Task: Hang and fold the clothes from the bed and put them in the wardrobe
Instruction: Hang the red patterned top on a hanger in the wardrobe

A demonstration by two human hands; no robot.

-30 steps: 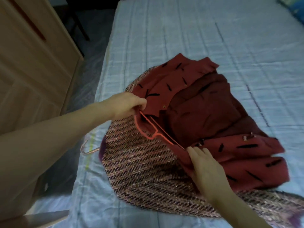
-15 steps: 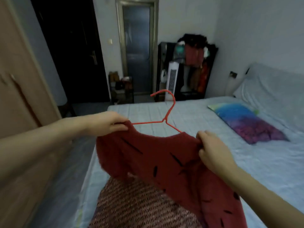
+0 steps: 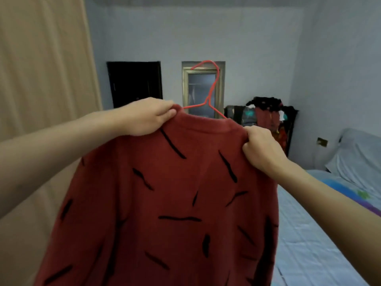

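A dark red garment with black dashes [image 3: 175,203] hangs in the air in front of me on a red wire hanger [image 3: 210,93]. The hanger's hook sticks up above the collar; its arms are hidden inside the fabric. My left hand [image 3: 148,116] grips the garment's left shoulder. At the right shoulder, my right hand [image 3: 261,149] pinches the fabric. The wardrobe's light wooden side [image 3: 41,79] fills the left of the view. The bed [image 3: 305,234] with its pale sheet lies at the lower right.
A dark doorway [image 3: 134,83] and a glass door [image 3: 202,89] stand at the far wall. A rack loaded with clothes [image 3: 268,116] sits beside them. A colourful pillow [image 3: 350,195] lies on the bed near a pale headboard cover [image 3: 358,153].
I lifted the red garment on its hanger from the bed up to chest height, and my view rose from the mattress to the room. Both hands kept hold of the shoulders.
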